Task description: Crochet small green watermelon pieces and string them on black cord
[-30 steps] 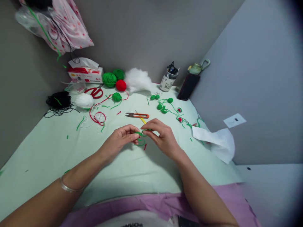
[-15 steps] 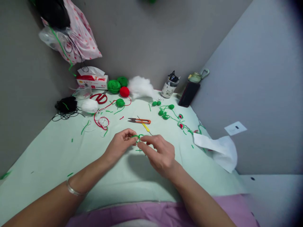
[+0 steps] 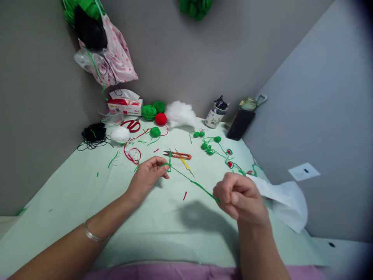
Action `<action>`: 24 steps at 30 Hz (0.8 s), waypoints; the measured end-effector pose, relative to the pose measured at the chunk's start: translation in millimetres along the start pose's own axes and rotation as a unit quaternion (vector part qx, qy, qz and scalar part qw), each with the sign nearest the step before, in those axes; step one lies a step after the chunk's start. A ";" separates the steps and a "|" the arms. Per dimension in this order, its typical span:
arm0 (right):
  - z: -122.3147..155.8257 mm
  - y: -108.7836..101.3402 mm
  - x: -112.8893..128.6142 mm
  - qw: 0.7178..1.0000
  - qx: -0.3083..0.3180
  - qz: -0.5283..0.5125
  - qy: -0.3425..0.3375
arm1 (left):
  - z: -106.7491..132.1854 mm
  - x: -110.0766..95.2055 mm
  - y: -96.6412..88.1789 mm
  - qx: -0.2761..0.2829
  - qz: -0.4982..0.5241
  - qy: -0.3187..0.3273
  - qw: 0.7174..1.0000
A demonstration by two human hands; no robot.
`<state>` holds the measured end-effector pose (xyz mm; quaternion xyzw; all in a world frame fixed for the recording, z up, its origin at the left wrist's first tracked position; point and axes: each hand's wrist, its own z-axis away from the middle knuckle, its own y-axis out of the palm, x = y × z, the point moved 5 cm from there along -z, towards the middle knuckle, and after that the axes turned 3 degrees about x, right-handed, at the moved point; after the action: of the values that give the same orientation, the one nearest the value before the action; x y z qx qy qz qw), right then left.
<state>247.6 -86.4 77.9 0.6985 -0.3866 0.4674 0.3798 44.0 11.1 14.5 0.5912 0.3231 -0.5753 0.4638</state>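
A length of green yarn (image 3: 201, 187) runs taut between my two hands above the table. My left hand (image 3: 150, 173) pinches one end, where a small loop or knot of the yarn shows at the fingertips. My right hand (image 3: 243, 198) is closed in a fist around the other end, off to the right. Just beyond the left fingertips lie orange thread snips (image 3: 182, 155) and a yellow-handled crochet hook (image 3: 185, 164). A short red yarn scrap (image 3: 185, 195) lies below the stretched strand.
White stuffing (image 3: 180, 114), green yarn balls (image 3: 149, 112), a red ball (image 3: 160, 119), a tissue box (image 3: 126, 106) and red-handled scissors (image 3: 131, 125) stand at the back. Right are a pen cup (image 3: 216, 116), a phone (image 3: 241, 124), a green crocheted strand (image 3: 217, 139) and white paper (image 3: 291, 204).
My right hand has moved away from the left, to the right, drawing the green yarn out straight. My left hand has stayed nearly in place. The view has shifted slightly.
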 end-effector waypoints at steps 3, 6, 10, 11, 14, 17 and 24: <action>4.3 -4.3 5.3 1.000 0.011 -0.012 -0.026 | -0.4 0.6 -1.1 -0.003 0.004 0.001 1.000; 5.7 -3.8 11.1 0.998 0.022 -0.012 -0.051 | -1.4 2.7 -2.1 -0.004 0.004 -0.002 1.000; 5.6 -5.8 21.4 0.992 0.053 -0.017 -0.111 | -2.7 3.5 -3.8 -0.003 -0.003 0.005 1.000; 5.6 -6.6 23.8 0.989 0.071 -0.019 -0.126 | -2.7 3.2 -4.1 -0.003 -0.006 0.007 1.000; 6.6 -7.0 26.9 0.980 0.129 -0.025 -0.147 | -1.8 0.8 -3.7 -0.002 -0.012 0.013 1.000; 7.2 -8.5 23.5 0.985 0.105 -0.035 -0.132 | 0.1 -2.6 -1.2 0.009 -0.017 0.024 1.000; -10.2 -7.6 -10.3 0.993 -0.065 0.066 0.079 | 6.9 -7.9 9.9 0.038 0.012 0.055 0.998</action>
<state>248.0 -72.3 69.7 0.6064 -0.4302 0.5187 0.4222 49.4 2.4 24.6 0.6427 0.3189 -0.5486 0.4292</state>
